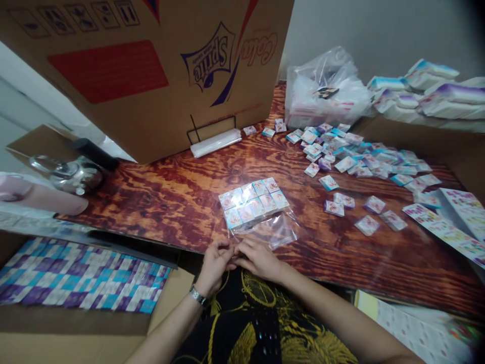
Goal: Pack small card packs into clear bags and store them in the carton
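A clear plastic bag (265, 222) lies on the brown wooden table (170, 197), filled with two rows of small square packets in blue, purple and white. Its open, empty end points toward me. My left hand (215, 264), with a wristwatch, and my right hand (257, 258) meet at the table's near edge. Both have their fingers pinched together at the bag's mouth. Whether anything else is between the fingers is too small to make out.
Many loose small packets (352, 156) lie scattered at the right. Behind them sit a clear bag (322, 91) and stacked white packs (428, 91). A big cardboard box (151, 71) stands at the back left, a metal kettle (71, 174) at the left, and a box of packed packets (83, 275) below.
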`<state>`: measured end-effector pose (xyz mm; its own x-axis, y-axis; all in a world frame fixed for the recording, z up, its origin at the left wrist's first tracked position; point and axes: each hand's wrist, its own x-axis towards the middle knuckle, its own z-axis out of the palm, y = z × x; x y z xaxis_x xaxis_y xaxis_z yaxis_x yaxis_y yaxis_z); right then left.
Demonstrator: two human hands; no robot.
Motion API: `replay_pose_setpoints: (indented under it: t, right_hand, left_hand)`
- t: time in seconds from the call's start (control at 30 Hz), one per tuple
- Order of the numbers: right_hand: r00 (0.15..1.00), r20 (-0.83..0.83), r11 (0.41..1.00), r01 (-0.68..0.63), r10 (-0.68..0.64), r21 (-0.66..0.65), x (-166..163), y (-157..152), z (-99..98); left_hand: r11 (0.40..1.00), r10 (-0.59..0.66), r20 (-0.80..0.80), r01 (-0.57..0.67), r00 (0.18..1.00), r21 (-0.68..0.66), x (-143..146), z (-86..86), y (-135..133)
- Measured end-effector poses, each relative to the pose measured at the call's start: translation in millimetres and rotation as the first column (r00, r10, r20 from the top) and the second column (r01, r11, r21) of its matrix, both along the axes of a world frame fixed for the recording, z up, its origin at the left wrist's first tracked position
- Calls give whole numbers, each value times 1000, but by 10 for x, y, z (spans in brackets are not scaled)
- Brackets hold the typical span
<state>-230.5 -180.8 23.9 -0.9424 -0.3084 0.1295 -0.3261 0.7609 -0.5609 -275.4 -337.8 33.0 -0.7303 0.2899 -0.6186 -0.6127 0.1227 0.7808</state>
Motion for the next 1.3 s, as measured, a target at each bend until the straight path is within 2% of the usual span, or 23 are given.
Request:
replay_pose_setpoints:
  t: [0.13, 0.23, 0.3, 0.4, 0.5, 0.6, 0.63, 0.7, 0.8, 0.93, 1.0, 1.07, 1.2, 1.3]
  right_hand:
    - [998, -60, 987, -9, 19, 162, -37, -62, 13]
    - [999, -45, 975, -17, 28, 220, -45, -132, -4]
    - [999, -21, 983, -22, 26, 183, -26, -153, -17]
    - [1000, 28, 1000, 10, -10, 16, 58, -28, -8]
    - [979, 116, 976, 180, -166, -121, 189, 325, 65]
    - [934, 160, 922, 345, -319, -173, 274, 645, 190]
    - [937, 163, 923, 336, -307, -189, 272, 679, 228]
    - [969, 158, 952, 223, -192, -211, 211, 610, 278]
    - [992, 123, 984, 26, -4, -174, 36, 291, 255]
    - [994, 81, 997, -68, 69, -19, -130, -32, 91]
    - [993, 65, 995, -104, 103, -1, -140, -63, 19]
    - [991, 50, 992, -121, 123, -36, -110, -41, -9]
    - [996, 91, 988, -5, 20, -157, 23, 148, 46]
    - [964, 160, 942, 247, -214, -228, 199, 630, 102]
  left_hand:
    - [999, 36, 76, -38, 996, 22, -34, 18, -5]
    - [999, 48, 66, -50, 997, 18, -38, 3, 5]
    - [999, 48, 32, -48, 998, 14, -35, -21, 10]
    - [999, 42, -29, -42, 999, 8, -46, -67, -1]
    - [999, 34, -82, -34, 996, -4, -85, -105, -39]
    - [1000, -7, -97, 6, 995, -7, -115, -110, -68]
    - [1000, -24, -93, 24, 995, -5, -116, -102, -70]
    - [999, -48, -81, 48, 996, -5, -104, -78, -62]
    - [998, -60, -68, 60, 996, -8, -77, -40, -42]
    - [998, -64, -72, 64, 995, -7, -75, -40, -38]
    - [998, -66, -80, 65, 995, -9, -88, -61, -41]
    - [997, -71, -88, 70, 994, -10, -103, -88, -45]
    - [997, -76, -104, 74, 992, -18, -127, -131, -58]
    - [996, -86, -114, 84, 990, -28, -144, -133, -81]
